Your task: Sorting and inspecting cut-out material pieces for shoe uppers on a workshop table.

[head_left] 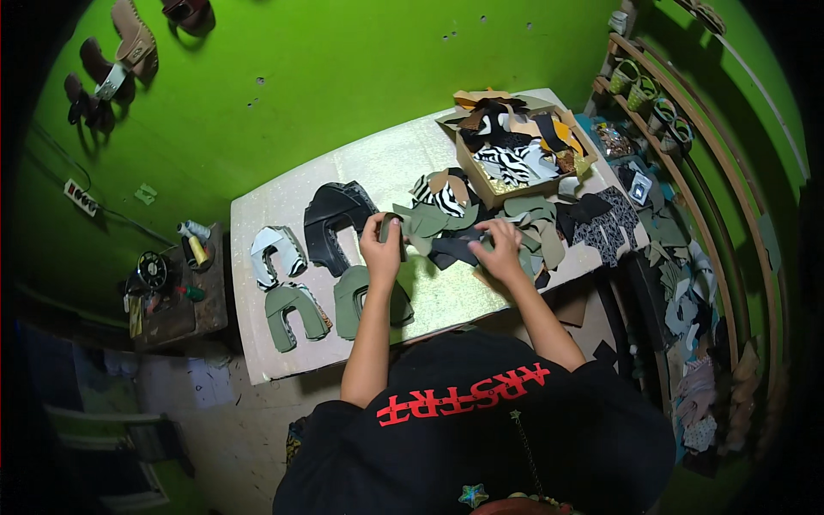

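In my left hand (380, 247), closed with the thumb on top, is a small dark olive shoe-upper piece (393, 230). My right hand (500, 247) hovers at the loose cut pieces, thumb and fingers apart, nearest a black piece (453, 252); whether it touches that piece is unclear. Olive green pieces (438, 221) lie spread between and beyond my hands. Left of them sit stacks of curved, U-shaped uppers: a black stack (330, 225), a zebra-and-white stack (269, 249), a green stack (287, 313) and another green stack (350, 302), partly hidden by my left forearm.
A cardboard box (486, 190) of mixed scraps stands at the table's back right. Black-and-white speckled pieces (611, 225) lie by the right edge. Wooden racks (687, 112) with sandals rise at the right. A small side table (193, 313) holding thread spools is at the left.
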Tool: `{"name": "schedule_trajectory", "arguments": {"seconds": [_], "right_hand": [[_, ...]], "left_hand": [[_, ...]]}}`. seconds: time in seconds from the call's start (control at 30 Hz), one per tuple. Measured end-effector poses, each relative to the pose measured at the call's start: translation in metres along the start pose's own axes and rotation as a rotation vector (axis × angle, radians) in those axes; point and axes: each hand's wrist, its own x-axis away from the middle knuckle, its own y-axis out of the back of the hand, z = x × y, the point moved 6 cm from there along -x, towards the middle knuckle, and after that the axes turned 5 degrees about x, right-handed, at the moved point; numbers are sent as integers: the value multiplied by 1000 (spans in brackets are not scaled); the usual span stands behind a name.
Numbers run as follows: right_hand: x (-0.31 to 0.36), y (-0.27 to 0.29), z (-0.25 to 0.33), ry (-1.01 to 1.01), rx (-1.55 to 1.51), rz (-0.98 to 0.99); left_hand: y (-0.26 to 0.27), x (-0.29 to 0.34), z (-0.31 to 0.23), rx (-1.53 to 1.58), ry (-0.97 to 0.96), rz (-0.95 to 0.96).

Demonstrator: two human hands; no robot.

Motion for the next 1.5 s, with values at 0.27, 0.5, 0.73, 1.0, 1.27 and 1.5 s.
{"name": "schedule_trajectory", "arguments": {"seconds": [0.27,0.5,0.73,1.0,1.27,1.5], "right_hand": [[21,-76,91,228,-169,244],[14,-125,151,164,-616,229],[27,-185,215,-71,-670,332],[48,-274,248,-176,-651,476],[52,-307,260,-377,-605,778],[39,-319,248,-277,-305,770]], "left_hand": [[40,14,-23,-184,-131,-40],[141,23,-29,-196,-13,-84],[275,38,-10,-184,205,-132],[375,59,25,-217,477,-147],[403,58,62,-266,564,-104],[416,48,85,-361,523,-114]]}}
